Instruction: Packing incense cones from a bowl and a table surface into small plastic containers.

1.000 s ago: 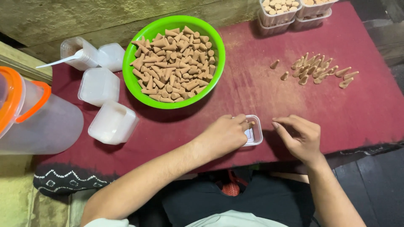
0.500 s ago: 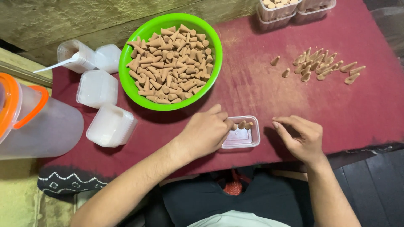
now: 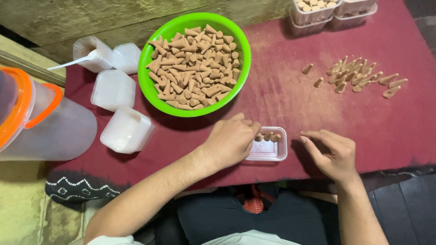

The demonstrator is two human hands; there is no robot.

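Observation:
A small clear plastic box (image 3: 272,152) sits on the dark red cloth near the front edge. A few tan cones (image 3: 268,136) stand along its far side. My left hand (image 3: 232,140) is curled at the box's left end, fingertips touching the cones there; whether it pinches one is hidden. My right hand (image 3: 330,153) rests on the cloth just right of the box, fingers bent and apart, holding nothing. A green bowl (image 3: 150,86) heaped with tan cones (image 3: 193,68) stands behind my left hand.
Loose cones (image 3: 359,77) lie on the cloth at right. Filled clear boxes (image 3: 334,11) stand at the far edge. Stacked empty boxes (image 3: 125,129), a cup with a white spoon (image 3: 88,56) and a big jug with an orange rim (image 3: 41,122) are at left.
My left hand drew back from over the box to its left end, uncovering a row of cones inside. The right hand barely moved. The camera shifted slightly.

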